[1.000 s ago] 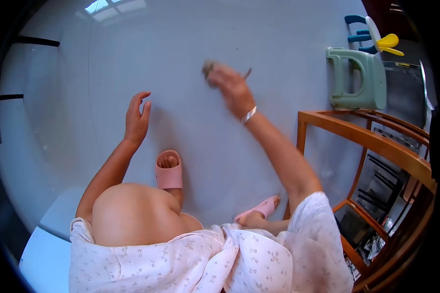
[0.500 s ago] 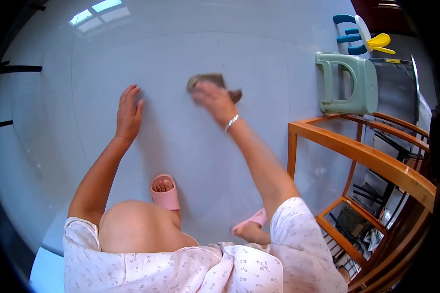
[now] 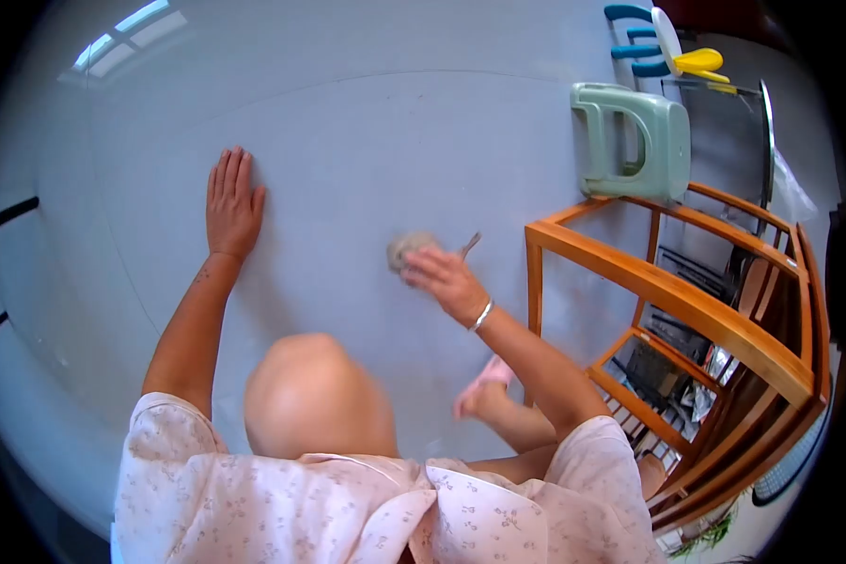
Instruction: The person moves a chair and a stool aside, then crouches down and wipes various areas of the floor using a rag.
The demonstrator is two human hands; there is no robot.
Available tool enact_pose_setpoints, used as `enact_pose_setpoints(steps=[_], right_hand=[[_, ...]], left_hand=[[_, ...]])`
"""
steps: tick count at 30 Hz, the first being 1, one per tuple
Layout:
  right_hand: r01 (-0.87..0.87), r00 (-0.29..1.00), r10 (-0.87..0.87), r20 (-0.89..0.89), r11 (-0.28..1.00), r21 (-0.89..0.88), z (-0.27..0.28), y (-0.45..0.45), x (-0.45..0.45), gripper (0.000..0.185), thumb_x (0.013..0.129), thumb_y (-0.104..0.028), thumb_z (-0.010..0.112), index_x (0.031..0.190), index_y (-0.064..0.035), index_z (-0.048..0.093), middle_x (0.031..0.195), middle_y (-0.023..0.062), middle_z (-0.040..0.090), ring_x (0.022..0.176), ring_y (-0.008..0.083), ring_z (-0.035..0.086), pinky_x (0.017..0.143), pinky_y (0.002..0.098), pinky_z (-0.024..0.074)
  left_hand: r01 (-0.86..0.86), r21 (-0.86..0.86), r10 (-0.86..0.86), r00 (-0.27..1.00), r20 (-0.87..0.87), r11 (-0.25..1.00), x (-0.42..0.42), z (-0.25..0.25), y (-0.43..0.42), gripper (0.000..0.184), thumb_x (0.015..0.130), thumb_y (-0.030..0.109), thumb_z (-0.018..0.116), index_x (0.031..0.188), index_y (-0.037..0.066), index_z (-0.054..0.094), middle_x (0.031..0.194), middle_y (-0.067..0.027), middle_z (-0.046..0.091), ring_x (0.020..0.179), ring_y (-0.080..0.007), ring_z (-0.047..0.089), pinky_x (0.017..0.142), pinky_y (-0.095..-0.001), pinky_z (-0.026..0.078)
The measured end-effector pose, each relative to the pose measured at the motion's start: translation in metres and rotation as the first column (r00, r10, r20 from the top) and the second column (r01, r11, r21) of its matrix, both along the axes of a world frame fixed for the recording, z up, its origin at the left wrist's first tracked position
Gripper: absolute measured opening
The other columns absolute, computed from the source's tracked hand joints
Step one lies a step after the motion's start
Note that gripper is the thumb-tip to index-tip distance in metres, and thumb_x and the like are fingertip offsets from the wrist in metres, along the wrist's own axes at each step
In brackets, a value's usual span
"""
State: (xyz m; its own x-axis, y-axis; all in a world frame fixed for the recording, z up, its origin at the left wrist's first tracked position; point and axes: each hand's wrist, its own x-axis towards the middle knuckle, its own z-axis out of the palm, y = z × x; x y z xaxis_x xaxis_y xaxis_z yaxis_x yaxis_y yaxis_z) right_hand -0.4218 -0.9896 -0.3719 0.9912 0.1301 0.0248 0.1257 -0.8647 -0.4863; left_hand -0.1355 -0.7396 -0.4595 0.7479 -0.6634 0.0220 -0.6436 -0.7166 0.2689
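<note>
My left hand (image 3: 233, 205) lies on the pale, glossy floor (image 3: 338, 150) with its palm down and fingers stretched out, holding nothing. My right hand (image 3: 449, 284), with a silver bangle at the wrist, holds a crumpled grey-brown rag (image 3: 406, 252) against the floor. The rag sticks out past the fingertips, and a thin dark end of it shows beyond the knuckles. Part of the cloth is hidden under the palm, and both hand and rag are slightly blurred.
To the right stands a wooden chair frame (image 3: 667, 274). Behind it are a green plastic stool (image 3: 672, 146) lying on its side and a small blue, white and yellow child's chair (image 3: 665, 42). A pink slipper (image 3: 484, 383) shows near my right knee. Dark legs (image 3: 7, 218) stand at the left edge.
My right hand has drawn the rag across the floor toward my body and slightly right. My left hand has flattened onto the floor. My bare knee has come forward, hiding one slipper.
</note>
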Motion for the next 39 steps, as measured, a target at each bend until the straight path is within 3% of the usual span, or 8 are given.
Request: enact_pose_setpoints(steps=[7,13,17,21,25,29,34,39], right_hand=[[-0.203,0.918,0.194,-0.346,0.979,0.011,-0.049,-0.02,-0.063,0.041,0.085,-0.01,0.047,0.123,-0.0188,0.058,0.145,0.0003,0.039,0.133,0.0208,0.037,0.105,0.039,0.0359],[0.118,0.993,-0.119,-0.011,0.993,-0.01,-0.074,-0.109,0.04,0.044,0.076,0.001,0.055,0.114,-0.019,0.066,0.132,0.0058,0.053,0.125,0.0296,0.048,0.101,0.0419,0.0409],[0.064,0.996,-0.059,0.062,0.994,-0.083,-0.068,-0.18,0.128,0.058,0.067,0.014,0.052,0.115,-0.0163,0.063,0.132,0.0056,0.053,0.122,0.0304,0.049,0.102,0.0376,0.0423],[0.346,0.909,-0.348,0.228,0.937,0.05,-0.034,-0.184,0.168,0.05,0.076,0.015,0.051,0.116,-0.013,0.062,0.129,0.0091,0.055,0.118,0.0303,0.051,0.099,0.0344,0.0447],[0.646,0.617,-0.769,0.169,0.617,0.449,0.003,-0.142,0.133,0.043,0.086,0.008,0.049,0.126,-0.0086,0.057,0.136,0.0104,0.048,0.126,0.0262,0.046,0.103,0.0322,0.039],[0.811,0.345,-0.937,-0.055,0.268,0.521,0.014,-0.095,0.058,0.046,0.086,0.002,0.049,0.131,-0.0018,0.051,0.143,0.015,0.041,0.133,0.0262,0.037,0.11,0.0337,0.0266],[0.918,-0.004,-0.989,-0.147,-0.062,0.391,-0.053,-0.076,-0.045,0.049,0.085,0.0,0.05,0.133,-0.0027,0.048,0.145,0.0157,0.036,0.133,0.0281,0.036,0.109,0.0369,0.03],[0.992,-0.117,-0.985,0.127,-0.109,0.071,-0.123,-0.086,-0.011,0.059,0.082,0.002,0.049,0.139,-0.0071,0.04,0.146,0.0194,0.032,0.135,0.0338,0.031,0.111,0.0399,0.0262]], left_hand=[[-0.005,0.029,0.006,0.999,-0.033,1.0,-0.002,-0.006,-0.006,0.051,0.098,0.029,0.04,0.145,0.011,0.029,0.151,-0.0037,0.028,0.142,-0.0216,0.02,0.117,-0.0382,0.014],[0.016,0.025,-0.016,1.0,0.015,1.0,-0.002,0.002,-0.005,0.052,0.097,0.029,0.04,0.144,0.011,0.029,0.15,-0.0038,0.029,0.142,-0.0221,0.02,0.117,-0.0391,0.014],[0.01,0.014,-0.01,1.0,0.007,1.0,-0.004,0.002,-0.006,0.052,0.097,0.029,0.041,0.144,0.011,0.03,0.15,-0.0049,0.03,0.141,-0.0228,0.021,0.117,-0.0401,0.015],[0.025,0.021,-0.025,0.999,0.029,0.999,-0.002,-0.002,-0.007,0.051,0.097,0.028,0.042,0.143,0.009,0.032,0.148,-0.0069,0.032,0.14,-0.0247,0.023,0.116,-0.0419,0.016],[0.025,-0.024,-0.025,0.999,0.029,0.999,-0.001,-0.002,-0.009,0.05,0.096,0.027,0.042,0.142,0.008,0.033,0.148,-0.0079,0.033,0.14,-0.0261,0.024,0.116,-0.043,0.017],[0.023,-0.03,-0.022,1.0,0.01,0.999,-0.003,0.001,-0.011,0.049,0.095,0.023,0.044,0.141,0.006,0.035,0.147,-0.0095,0.033,0.139,-0.0279,0.025,0.115,-0.0432,0.018],[0.063,-0.05,-0.064,0.998,-0.018,0.997,-0.003,-0.005,-0.01,0.05,0.095,0.023,0.045,0.141,0.007,0.035,0.148,-0.0091,0.033,0.139,-0.0277,0.025,0.115,-0.0435,0.019],[0.079,-0.072,-0.075,0.995,0.065,0.994,-0.005,-0.01,-0.015,0.051,0.096,0.025,0.044,0.141,0.005,0.033,0.148,-0.0094,0.033,0.139,-0.0286,0.026,0.114,-0.0436,0.02]])
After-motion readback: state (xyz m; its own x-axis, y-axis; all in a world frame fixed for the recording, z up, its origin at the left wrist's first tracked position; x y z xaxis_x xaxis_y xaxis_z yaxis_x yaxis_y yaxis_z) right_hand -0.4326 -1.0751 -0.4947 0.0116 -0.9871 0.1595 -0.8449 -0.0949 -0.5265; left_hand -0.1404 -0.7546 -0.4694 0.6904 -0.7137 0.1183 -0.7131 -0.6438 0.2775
